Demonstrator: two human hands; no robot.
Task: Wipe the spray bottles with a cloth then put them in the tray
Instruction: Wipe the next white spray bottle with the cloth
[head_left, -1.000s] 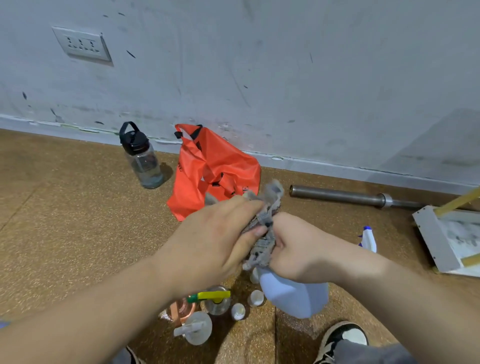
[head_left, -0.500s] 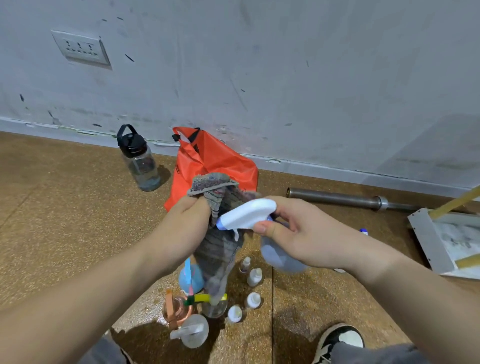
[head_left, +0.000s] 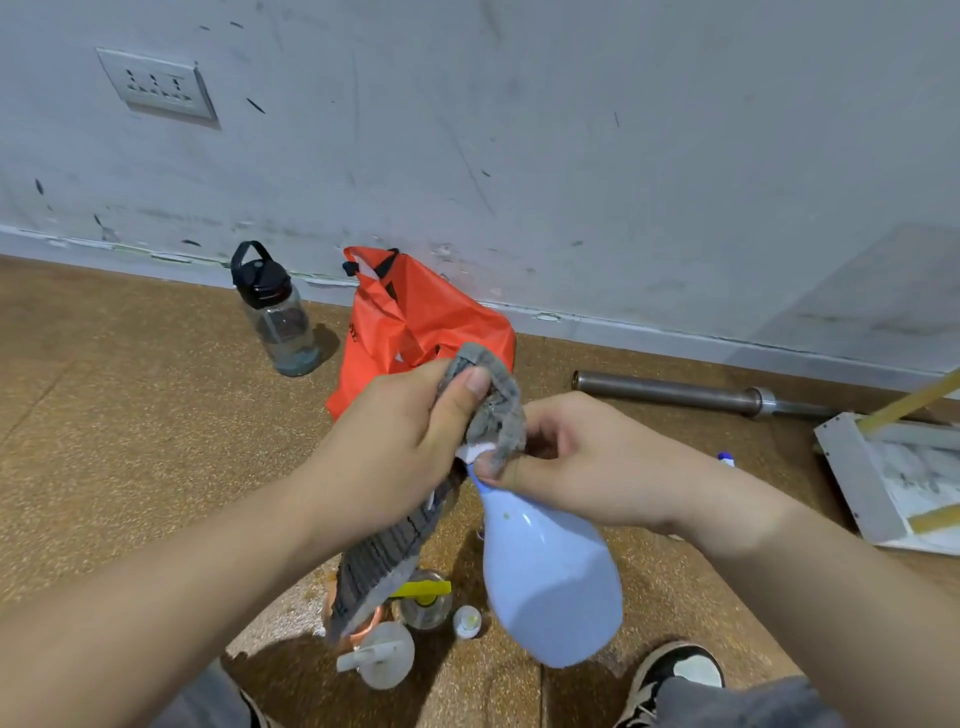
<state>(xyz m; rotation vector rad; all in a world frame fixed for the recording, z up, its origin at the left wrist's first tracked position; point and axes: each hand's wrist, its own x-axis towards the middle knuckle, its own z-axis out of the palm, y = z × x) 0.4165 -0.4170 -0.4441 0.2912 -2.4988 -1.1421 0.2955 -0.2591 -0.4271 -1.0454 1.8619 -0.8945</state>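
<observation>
**A:** Head view. Position of the spray bottle (head_left: 550, 571)?

**B:** Pale blue, held up over the floor between both hands. Head uppermost, body hanging down. It is well apart from the white tray (head_left: 852, 480), which lies on the floor at the far right, near the wall.

**A:** Grip, right side?

**B:** Fingers of the right hand (head_left: 587, 467) are curled round the bottle's neck, thumb tip against it just under the head. Firm hold on the bottle.

**A:** Left side?

**B:** The left hand (head_left: 395, 447) pinches the grey striped cloth (head_left: 384, 556), thumb pressed on top of the fabric. The cloth is bunched over the sprayer head, with a bit of white showing beneath. Its loose end hangs down below the hand.

**A:** Floor under the hands?

**B:** A clear bottle with a yellow trigger (head_left: 423, 592), with a small white-capped bottle (head_left: 466, 621) just beside it. A round clear bottle with a white sprayer (head_left: 382, 654) sits nearer the camera. The cloth's end partly hides a copper-coloured item; I cannot tell what it is.

**A:** Surroundings?

**B:** A blue-and-white nozzle tip (head_left: 725, 458) shows past the right wrist. An orange bag (head_left: 415, 322) and a black-lidded water bottle (head_left: 278, 317) stand at the wall. A steel bar (head_left: 675, 392) lies along the skirting.
</observation>
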